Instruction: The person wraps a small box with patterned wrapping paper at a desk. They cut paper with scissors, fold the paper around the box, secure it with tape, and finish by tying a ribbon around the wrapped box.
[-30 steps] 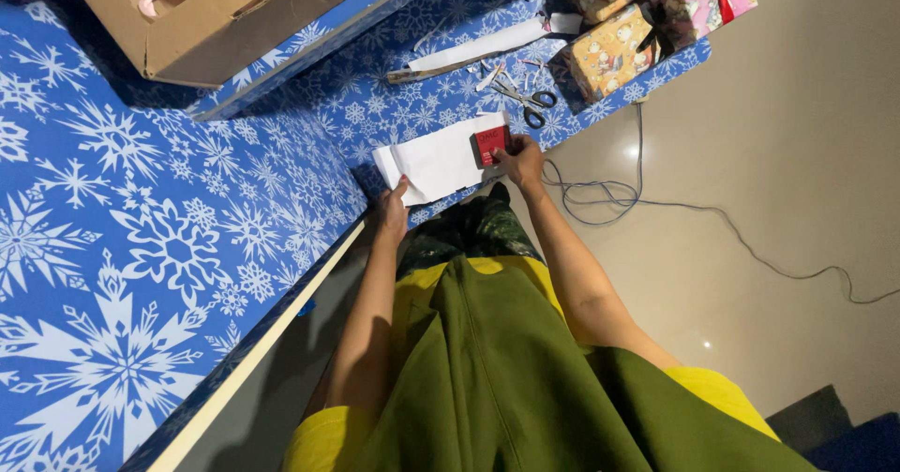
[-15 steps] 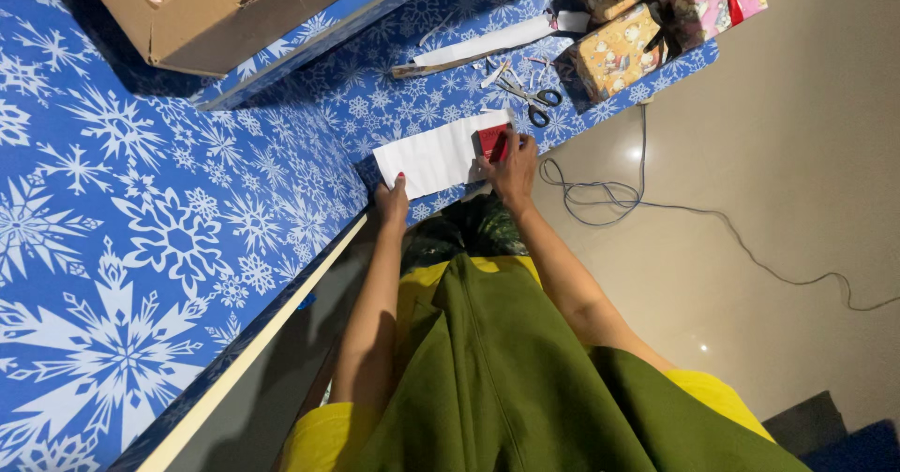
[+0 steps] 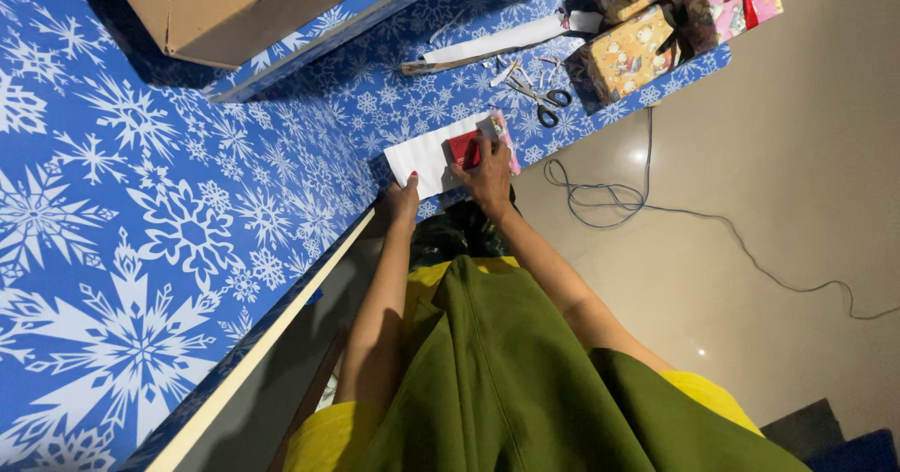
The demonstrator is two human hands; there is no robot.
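- A small red box point(image 3: 464, 149) sits on a white paper sheet point(image 3: 427, 158) at the snowflake table's point(image 3: 141, 219) edge, unwrapped yet.
- The right hand point(image 3: 487, 174) presses it, fingers together.
- The left hand point(image 3: 403, 200) pins the sheet flat.
- Scissors point(image 3: 542, 100) and wrapped gifts point(image 3: 637, 50) lie beyond.

Right hand point(image 3: 489, 174) now lies further over the red tape dispenser point(image 3: 466, 149), fingers covering more of it vs a sec ago. Left hand point(image 3: 403, 200) sits a bit nearer the white paper's point(image 3: 422, 158) lower edge. A pink strip shows just beside the dispenser, not seen before.
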